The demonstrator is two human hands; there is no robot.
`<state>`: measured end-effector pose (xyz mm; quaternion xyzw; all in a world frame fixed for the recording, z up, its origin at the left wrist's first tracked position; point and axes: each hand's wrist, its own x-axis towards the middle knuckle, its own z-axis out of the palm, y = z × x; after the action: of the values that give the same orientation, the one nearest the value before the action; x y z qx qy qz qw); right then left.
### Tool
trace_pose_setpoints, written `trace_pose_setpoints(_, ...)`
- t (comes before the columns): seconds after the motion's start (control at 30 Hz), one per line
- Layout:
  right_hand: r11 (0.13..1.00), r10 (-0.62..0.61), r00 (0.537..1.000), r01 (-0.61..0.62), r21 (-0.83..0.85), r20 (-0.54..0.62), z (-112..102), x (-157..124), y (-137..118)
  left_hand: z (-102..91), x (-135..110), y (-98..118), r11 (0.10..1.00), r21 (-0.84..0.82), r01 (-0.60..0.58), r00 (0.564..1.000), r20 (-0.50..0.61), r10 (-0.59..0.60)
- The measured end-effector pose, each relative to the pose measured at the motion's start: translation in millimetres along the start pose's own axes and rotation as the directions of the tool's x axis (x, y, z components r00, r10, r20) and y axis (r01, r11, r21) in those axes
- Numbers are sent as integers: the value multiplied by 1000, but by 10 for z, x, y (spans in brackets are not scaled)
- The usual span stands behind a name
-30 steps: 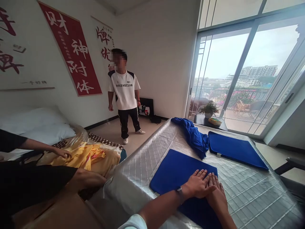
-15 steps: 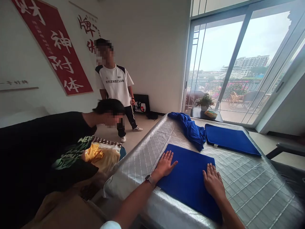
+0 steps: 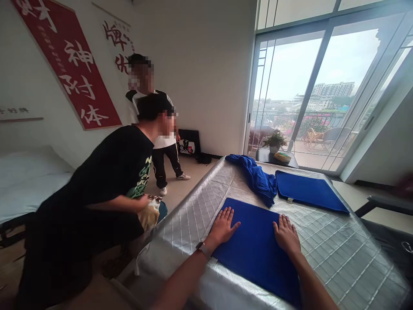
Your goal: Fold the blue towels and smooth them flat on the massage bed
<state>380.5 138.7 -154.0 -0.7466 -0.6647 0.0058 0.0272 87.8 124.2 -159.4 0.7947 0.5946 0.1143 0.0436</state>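
A blue folded cloth (image 3: 251, 245) lies flat on the silver quilted cover of the table (image 3: 190, 219). My left hand (image 3: 223, 226) rests palm down on its left edge, fingers stretched out and thumb spread. On the opposite edge lies my right hand (image 3: 287, 234), also flat with the fingers extended. A small white tag pokes out near my left wrist, which wears a watch (image 3: 203, 248). Farther back lies a second flat blue cloth (image 3: 311, 191) with a pale tag. Beside it is a crumpled blue cloth (image 3: 254, 176), bunched up along the far left of the table.
To the left, a person in a black T-shirt (image 3: 112, 168) bends close to the table, near a yellowish cloth bundle (image 3: 150, 215). Another person (image 3: 167, 161) stands behind. A potted plant (image 3: 275, 141) sits on a chair by the glass door. A dark armrest (image 3: 387, 204) is at right.
The person in black has straightened up somewhat and shifted right, partly covering the standing person. My hands stay flat on the cloth in nearly the same places. My view has shifted slightly.
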Motion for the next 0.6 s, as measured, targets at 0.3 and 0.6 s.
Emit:
trace_pose_setpoints(0.3,1000,-12,999,12,-4,-34,118,0,20,-77,181,140,996,6,86,996,-9,-86)
trace_pose_setpoints(0.6,996,-58,996,53,-74,-66,121,-61,60,304,811,1512,904,-137,-405,914,-20,406)
